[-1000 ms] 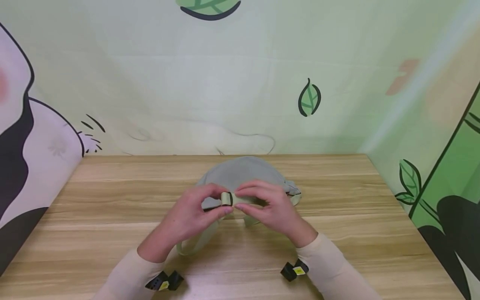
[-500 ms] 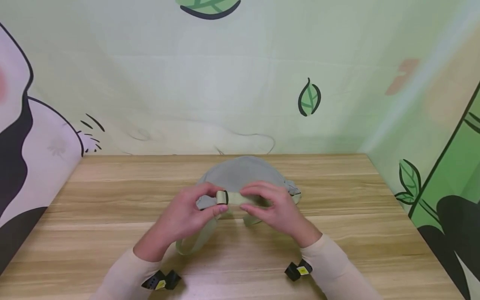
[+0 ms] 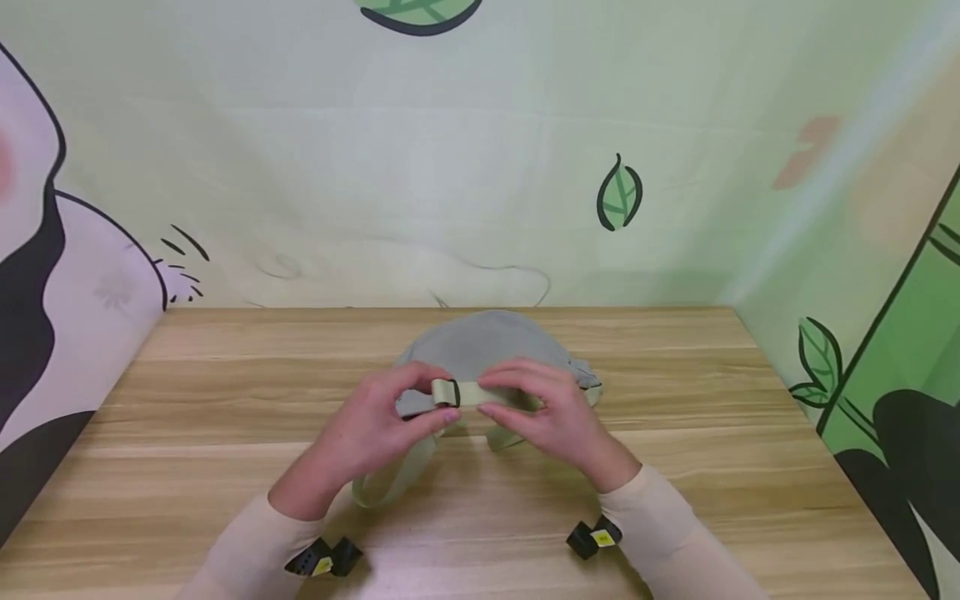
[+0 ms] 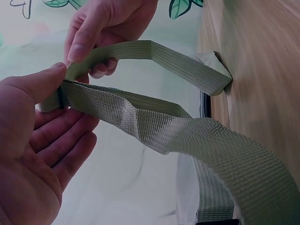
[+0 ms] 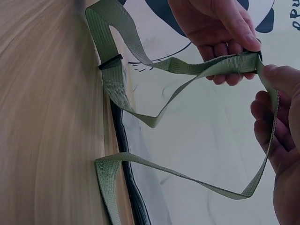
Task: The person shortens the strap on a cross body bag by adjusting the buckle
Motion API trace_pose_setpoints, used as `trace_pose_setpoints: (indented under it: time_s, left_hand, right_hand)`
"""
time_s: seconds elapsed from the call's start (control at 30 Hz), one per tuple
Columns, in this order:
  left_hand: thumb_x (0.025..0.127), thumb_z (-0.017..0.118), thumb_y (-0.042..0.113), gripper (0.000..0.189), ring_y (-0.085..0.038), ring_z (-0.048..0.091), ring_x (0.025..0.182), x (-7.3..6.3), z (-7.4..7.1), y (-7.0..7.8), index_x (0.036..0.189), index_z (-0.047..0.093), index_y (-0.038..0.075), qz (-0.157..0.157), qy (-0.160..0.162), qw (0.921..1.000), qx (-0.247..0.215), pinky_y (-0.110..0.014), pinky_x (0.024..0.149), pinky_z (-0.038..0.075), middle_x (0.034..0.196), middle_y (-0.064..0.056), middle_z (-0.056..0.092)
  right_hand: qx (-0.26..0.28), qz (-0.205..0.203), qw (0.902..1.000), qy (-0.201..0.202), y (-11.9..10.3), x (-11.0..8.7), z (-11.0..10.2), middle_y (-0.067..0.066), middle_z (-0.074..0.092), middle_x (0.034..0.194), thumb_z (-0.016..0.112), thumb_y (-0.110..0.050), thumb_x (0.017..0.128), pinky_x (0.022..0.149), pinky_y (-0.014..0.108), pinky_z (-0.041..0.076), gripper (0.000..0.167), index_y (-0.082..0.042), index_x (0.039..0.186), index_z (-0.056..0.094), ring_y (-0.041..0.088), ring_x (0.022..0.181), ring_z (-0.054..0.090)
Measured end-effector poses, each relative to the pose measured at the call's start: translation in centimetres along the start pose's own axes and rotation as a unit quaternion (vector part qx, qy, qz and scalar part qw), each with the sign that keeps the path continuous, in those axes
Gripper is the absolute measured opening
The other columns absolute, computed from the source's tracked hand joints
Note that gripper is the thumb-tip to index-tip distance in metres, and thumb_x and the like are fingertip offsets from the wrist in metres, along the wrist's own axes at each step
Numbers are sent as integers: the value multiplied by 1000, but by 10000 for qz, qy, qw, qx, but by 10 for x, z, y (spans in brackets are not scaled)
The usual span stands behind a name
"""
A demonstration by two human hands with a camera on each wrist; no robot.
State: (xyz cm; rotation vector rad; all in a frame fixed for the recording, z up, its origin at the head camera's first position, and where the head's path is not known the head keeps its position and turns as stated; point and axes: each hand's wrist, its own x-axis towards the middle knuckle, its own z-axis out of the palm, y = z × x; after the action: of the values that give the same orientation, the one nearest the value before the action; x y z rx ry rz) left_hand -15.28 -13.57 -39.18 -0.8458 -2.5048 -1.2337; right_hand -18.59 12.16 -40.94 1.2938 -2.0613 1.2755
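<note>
Pinched buckle (image 3: 456, 393) w/ L hand (image 3: 375, 425) & strap (image 3: 469, 394) w/ R hand (image 3: 551, 417) above tabletop (image 3: 225, 467), nearside of gray bag (image 3: 487, 343), having drawn hands apart, baring more strap, prob. easing buckle access.

My left hand (image 3: 375, 429) pinches strap (image 3: 471, 393), pale green, at black buckle (image 3: 457, 393), thumb below, finger above. My right hand (image 3: 551, 412) pinches same strap just beside, to right. Grey bag (image 3: 491, 342), rounded top, lies behind my hands on wood-grain table (image 3: 720, 475). Strap loop droops below my left hand. Black devices with yellow labels at both my pale sleeves (image 3: 258, 546). Pale green backdrop (image 3: 300, 150) behind, leaf drawings on it.
</note>
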Motion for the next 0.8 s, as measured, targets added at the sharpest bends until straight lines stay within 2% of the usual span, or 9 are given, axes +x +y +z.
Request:
trace_pose_setpoints:
  time_s: [0.1, 0.2, 0.43, 0.53, 0.8]
  left_hand:
    - [92, 88, 17, 30, -19, 72, 95, 0, 1, 1, 119, 76, 11, 22, -4, 10000, 20, -27, 75, 59, 100, 1, 79]
    - [92, 88, 17, 30, -16, 70, 91, 1, 2, 0, 119, 77, 11, 87, -33, 10000, -15, -27, 75, 58, 98, 2, 78]
    - [92, 88, 14, 27, -7, 69, 86, 3, 4, 0, 116, 77, 10, 362, -51, 9991, -202, -30, 80, 61, 96, 5, 78]
    - [91, 88, 13, 27, -7, 69, 87, 2, 4, 0, 116, 77, 11, 391, 32, 9990, -217, -30, 82, 62, 96, 5, 78]
    - [91, 88, 15, 29, -7, 68, 89, -2, 1, -3, 118, 77, 15, 63, 60, 9999, -95, -34, 87, 62, 96, 7, 77]
  right_hand:
    - [8, -106, 9999, -32, -1, 2, 2, 13, 81, 110, 89, 5, 83, 95, 29, 62, 32, -2, 112, 79, 26, 103, 77]
    - [-7, -169, 9998, -63, -2, 4, 3, 13, 81, 109, 89, 5, 82, 96, 30, 62, 31, -1, 111, 79, 26, 103, 77]
    - [-78, -261, 9995, -153, -3, 6, 5, 13, 80, 111, 90, 3, 83, 98, 31, 62, 32, 1, 112, 78, 26, 105, 77]
    - [-159, -149, 9996, -184, -3, 3, 3, 13, 80, 112, 90, 2, 83, 99, 32, 62, 34, 0, 114, 77, 27, 107, 77]
    - [-154, 152, 9997, -108, 1, -5, -4, 13, 80, 112, 90, 4, 81, 102, 27, 60, 34, -2, 113, 78, 27, 107, 76]
